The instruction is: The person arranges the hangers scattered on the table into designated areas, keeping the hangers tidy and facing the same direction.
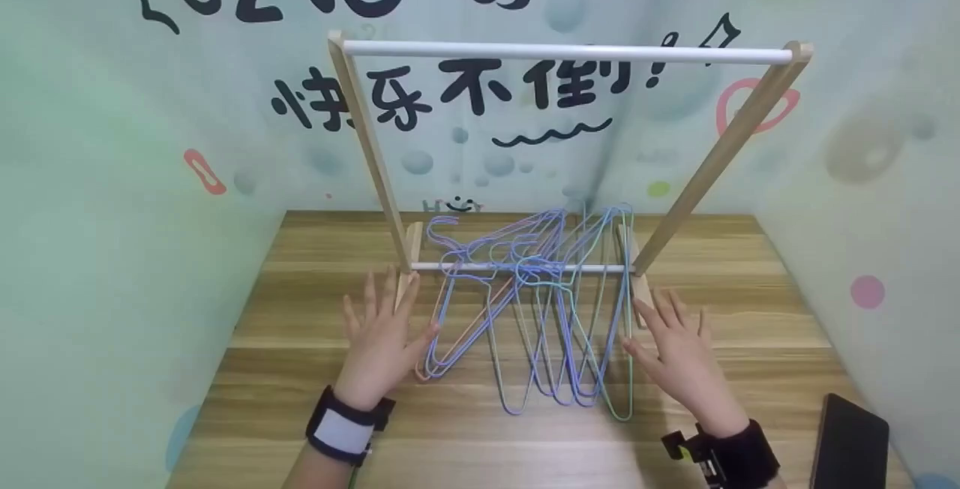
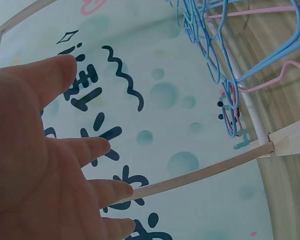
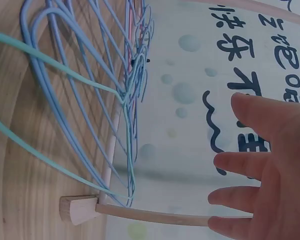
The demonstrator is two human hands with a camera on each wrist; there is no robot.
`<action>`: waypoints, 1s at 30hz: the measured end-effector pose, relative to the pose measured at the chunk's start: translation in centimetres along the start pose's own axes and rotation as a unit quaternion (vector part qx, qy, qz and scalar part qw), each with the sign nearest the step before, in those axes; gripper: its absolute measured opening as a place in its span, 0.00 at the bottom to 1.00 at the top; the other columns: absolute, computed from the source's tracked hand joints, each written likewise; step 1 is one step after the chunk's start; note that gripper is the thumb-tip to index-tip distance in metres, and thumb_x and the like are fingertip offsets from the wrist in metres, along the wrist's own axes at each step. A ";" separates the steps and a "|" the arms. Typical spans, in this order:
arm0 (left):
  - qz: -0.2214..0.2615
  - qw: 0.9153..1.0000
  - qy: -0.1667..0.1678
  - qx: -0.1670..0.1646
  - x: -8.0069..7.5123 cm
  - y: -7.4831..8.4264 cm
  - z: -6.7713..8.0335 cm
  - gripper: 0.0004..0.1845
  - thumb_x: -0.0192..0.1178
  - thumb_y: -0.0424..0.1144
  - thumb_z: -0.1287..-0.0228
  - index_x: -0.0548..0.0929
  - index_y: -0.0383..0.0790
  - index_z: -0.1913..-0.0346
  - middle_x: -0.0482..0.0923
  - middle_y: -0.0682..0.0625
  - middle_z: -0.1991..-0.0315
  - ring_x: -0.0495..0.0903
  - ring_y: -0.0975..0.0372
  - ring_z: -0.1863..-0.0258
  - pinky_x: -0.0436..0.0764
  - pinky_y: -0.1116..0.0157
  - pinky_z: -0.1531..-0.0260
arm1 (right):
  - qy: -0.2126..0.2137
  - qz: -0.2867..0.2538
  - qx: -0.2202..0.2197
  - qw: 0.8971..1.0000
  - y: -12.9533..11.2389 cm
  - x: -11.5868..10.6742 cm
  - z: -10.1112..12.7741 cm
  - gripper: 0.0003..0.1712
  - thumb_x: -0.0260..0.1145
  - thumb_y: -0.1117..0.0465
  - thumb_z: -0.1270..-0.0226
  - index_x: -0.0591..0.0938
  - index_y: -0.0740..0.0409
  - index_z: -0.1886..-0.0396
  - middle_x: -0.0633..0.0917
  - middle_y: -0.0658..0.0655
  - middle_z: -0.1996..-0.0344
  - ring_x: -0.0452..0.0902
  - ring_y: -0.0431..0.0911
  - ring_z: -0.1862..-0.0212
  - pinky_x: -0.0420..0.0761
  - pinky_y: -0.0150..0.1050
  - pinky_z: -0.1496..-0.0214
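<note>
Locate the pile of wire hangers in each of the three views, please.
Head: the pile of wire hangers lies mid-table across the rack's lower rail, between the two hands.
Left wrist: upper right corner.
Right wrist: upper left, fanned over the wood.
Shared landmark: the white lower rail that the hangers lie across.

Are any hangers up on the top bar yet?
Not yet. The white top bar is bare. All the wire hangers lie in a pile on the wooden table, across the rack's bottom rail. The left hand and right hand are open beside the pile, holding nothing. All the hanging is left.
</note>
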State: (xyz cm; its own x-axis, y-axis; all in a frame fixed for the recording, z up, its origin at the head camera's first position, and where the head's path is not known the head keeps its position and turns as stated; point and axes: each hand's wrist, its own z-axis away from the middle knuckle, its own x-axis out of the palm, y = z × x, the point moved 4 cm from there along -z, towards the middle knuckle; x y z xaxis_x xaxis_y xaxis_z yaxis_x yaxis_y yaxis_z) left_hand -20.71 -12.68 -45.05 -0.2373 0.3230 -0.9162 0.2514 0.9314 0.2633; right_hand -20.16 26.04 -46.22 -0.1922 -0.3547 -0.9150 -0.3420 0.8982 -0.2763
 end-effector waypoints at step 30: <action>0.138 0.990 -0.012 -0.039 5.9 1.5 2.9 0.31 0.51 0.58 0.42 0.72 0.41 0.42 0.60 0.34 0.39 0.49 0.41 0.36 0.39 0.36 0.46 | -0.038 0.008 0.045 0.998 -0.7 9.6 0.2 0.09 0.68 0.56 0.50 0.79 0.55 0.74 0.74 0.51 0.75 0.70 0.50 0.68 0.69 0.48 0.67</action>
State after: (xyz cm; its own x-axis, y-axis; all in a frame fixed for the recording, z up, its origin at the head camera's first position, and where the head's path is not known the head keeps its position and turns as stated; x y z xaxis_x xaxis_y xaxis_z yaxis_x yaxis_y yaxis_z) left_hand -19.04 -9.84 -50.92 -0.1464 0.5636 -0.8130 0.2295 0.8188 0.5263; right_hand -21.56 22.09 -54.85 -0.1253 -0.3220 -0.9384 -0.2539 0.9248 -0.2834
